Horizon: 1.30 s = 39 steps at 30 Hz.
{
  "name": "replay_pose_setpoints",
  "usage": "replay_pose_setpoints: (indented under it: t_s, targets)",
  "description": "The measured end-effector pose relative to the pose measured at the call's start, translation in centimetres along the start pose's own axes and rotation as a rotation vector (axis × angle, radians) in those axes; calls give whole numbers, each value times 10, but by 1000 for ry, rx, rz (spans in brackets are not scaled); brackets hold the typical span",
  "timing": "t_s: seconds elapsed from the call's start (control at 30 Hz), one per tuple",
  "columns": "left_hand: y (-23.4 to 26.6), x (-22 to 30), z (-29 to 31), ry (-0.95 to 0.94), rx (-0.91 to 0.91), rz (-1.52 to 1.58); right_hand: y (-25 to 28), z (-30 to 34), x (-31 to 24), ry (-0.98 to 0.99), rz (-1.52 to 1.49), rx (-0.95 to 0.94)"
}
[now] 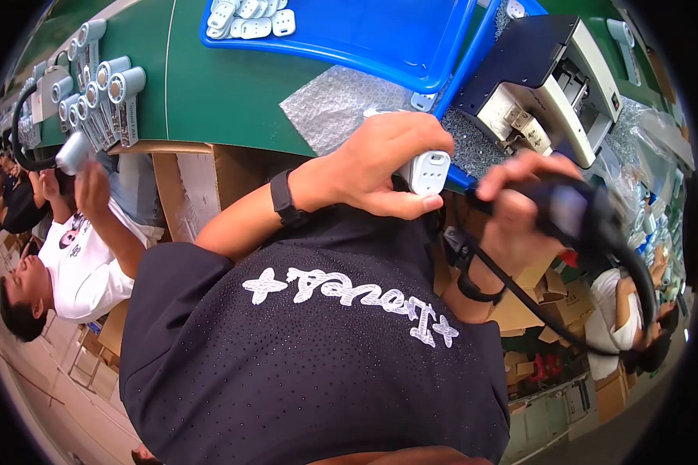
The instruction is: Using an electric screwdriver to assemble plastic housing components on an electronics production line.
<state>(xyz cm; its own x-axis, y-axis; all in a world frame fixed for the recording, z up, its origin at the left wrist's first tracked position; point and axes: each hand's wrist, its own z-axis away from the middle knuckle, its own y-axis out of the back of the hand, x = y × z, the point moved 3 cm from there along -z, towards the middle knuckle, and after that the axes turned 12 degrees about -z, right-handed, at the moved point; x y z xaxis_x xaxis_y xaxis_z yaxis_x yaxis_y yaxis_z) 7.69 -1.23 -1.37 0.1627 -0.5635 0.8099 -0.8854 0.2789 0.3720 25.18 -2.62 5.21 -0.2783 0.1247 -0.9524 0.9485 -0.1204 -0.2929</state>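
My left hand (380, 167) is wrapped round a pale blue-white plastic housing (428, 172). The housing's end, with a slot and several small holes, faces out between thumb and fingers. To the right, my right hand (520, 205) grips a black corded tool (578, 209) that looks like an electric screwdriver. Motion blurs both that hand and the tool. The tool's front end is close to the housing, but I cannot tell whether they touch. A black cable (512, 287) hangs in a loop below the tool.
A blue tray (349, 39) holds several white caps at the back. Bubble wrap (341, 108) lies before it. A screw-feeder-like machine (547, 85) stands right, beside loose small grey parts (477, 143). Several pale cylindrical-headed devices (101, 97) stand at left, near a co-worker's hand (93, 190).
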Motion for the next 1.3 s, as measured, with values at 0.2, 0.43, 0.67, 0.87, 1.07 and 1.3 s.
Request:
replay_pose_setpoints:
  t_s: [0.2,0.43,0.67,0.87,1.07,1.3]
  targets:
    - [-5,-5,-4,67,99,106,32,-48,-36,485,-119,-41]
    - [-4,-2,-5,103,50,131,47,-47,-20,347,-92,-129]
    - [-4,-7,-4,144,-24,241,33,-46,-35,446,23,16]
    - [-1,-8,-9,127,-46,189,58,-48,-30,196,-122,-186]
    - [-12,-11,-9,31,18,103,2,-24,-95,184,-265,-389]
    - [-12,-15,-10,-2,14,110,-20,-26,-62,268,-396,-303]
